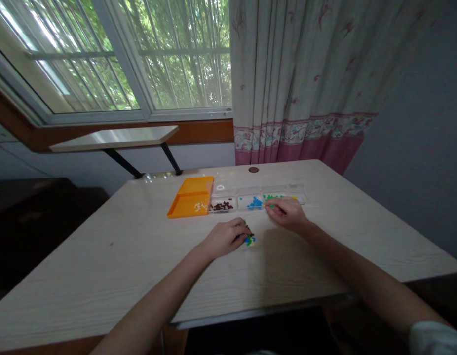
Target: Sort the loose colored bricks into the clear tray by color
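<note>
Orange two-section tray (187, 212) lies on the table (132, 256); small white pieces (201, 206) occupy its near section. Adjoining it, a clear compartmented case (236, 203) contains brown pieces (223, 205). Left hand (228, 237): fingers curled, partly open, at the mixed-colour cluster (249, 241) on the tabletop before the case; grip cannot be determined. Next compartments: blue pieces (255, 202), then green pieces (271, 197). Right hand (285, 213): thumb and fingertips nearly together at the case's front edge; whether they hold a piece cannot be determined. Yellow pieces (294, 197) show beyond the hand.
</note>
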Demonstrator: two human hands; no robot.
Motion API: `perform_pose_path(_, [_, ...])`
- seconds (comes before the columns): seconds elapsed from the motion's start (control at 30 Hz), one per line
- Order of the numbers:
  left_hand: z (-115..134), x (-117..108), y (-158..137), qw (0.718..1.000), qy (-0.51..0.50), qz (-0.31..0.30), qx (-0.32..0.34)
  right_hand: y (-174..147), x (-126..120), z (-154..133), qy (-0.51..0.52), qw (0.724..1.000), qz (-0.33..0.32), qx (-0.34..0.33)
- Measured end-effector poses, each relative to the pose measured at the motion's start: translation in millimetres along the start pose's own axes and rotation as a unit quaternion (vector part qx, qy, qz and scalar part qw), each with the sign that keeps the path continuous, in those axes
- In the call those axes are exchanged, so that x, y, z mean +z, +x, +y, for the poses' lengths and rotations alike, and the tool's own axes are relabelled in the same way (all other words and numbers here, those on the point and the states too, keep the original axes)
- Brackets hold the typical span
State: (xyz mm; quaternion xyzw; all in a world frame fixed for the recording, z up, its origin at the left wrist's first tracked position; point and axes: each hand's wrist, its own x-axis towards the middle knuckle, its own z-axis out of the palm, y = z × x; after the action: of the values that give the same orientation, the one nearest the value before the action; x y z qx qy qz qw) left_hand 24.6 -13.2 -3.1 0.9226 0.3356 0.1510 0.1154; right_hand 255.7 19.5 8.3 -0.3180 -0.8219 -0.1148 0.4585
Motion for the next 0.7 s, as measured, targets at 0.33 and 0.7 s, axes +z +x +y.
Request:
perform_pose_path(0.33, [1.0,-0.8,0.4,1.000,0.022,0.001,-0.012,1.8,-1.8,-2.1,0.002,1.000,0.007,-0.002])
perform_pose_path(0.7, [-1.2,0.1,0.6,1.000,0.012,0.004,-0.022,1.1,-2.4,-2.4,-0.008,1.000,0.003,0.005])
